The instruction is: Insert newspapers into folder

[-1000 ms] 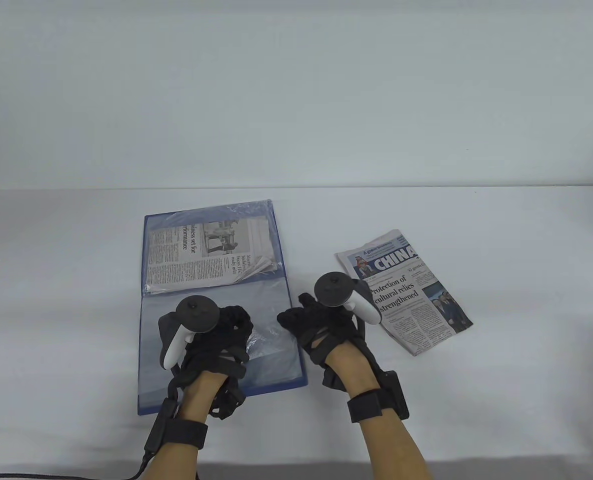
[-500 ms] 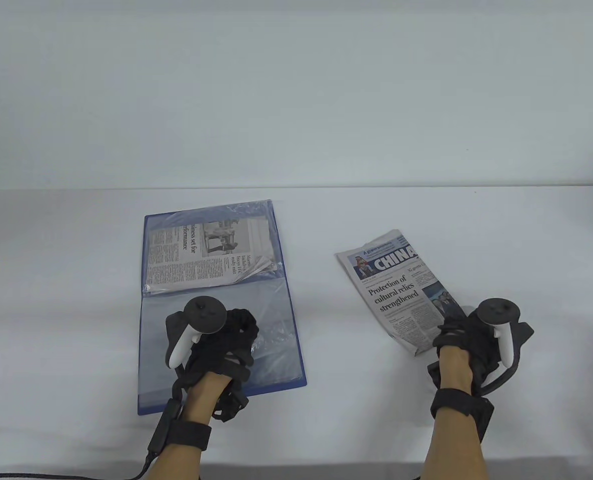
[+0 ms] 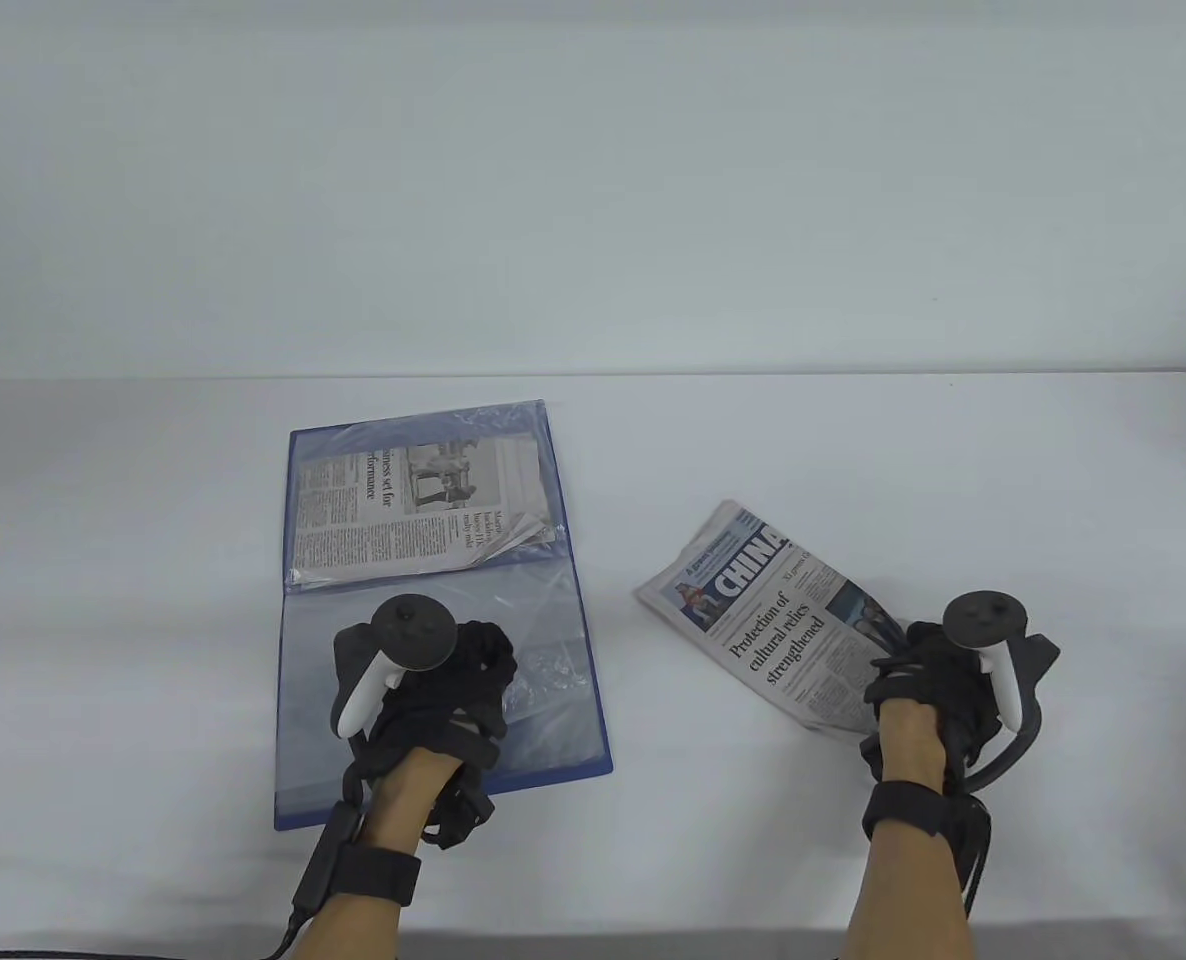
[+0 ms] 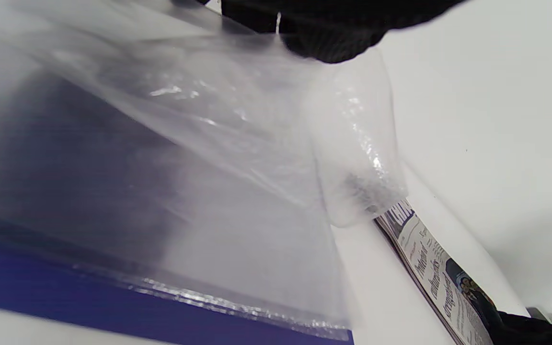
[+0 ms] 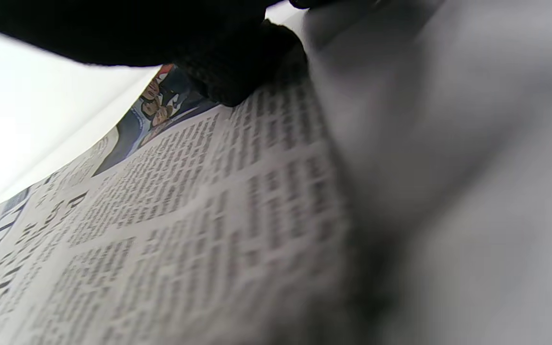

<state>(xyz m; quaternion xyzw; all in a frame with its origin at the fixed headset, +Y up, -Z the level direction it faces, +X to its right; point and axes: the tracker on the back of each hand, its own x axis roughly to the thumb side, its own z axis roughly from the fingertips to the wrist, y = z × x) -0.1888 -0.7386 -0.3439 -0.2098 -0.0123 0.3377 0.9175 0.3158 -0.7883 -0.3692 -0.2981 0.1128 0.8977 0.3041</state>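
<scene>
The open blue plastic folder lies flat on the white worktop. One folded grey newspaper with a photo is already tucked inside the clear pocket on the far half of the folder. So one part of the job looks done.

The second folded newspaper with the big "CHINA" headline is not in yet. It sits to the right of the folder, well apart from it. Its far end tips up off the worktop, and it is turned toward the folder.

The right hand holds this newspaper at the corner farthest from the folder. In the right wrist view, a gloved fingertip presses on the printed page, so the grip is closed on the paper.

The left hand rests on the near half of the folder. It pinches the thin clear plastic sleeve and lifts it up off the blue cover, so the pocket is held open like a mouth.

What is left, I think: bring the second newspaper over to the folder, slide it under the lifted sleeve, and let the sleeve drop. About half the job seems done.
</scene>
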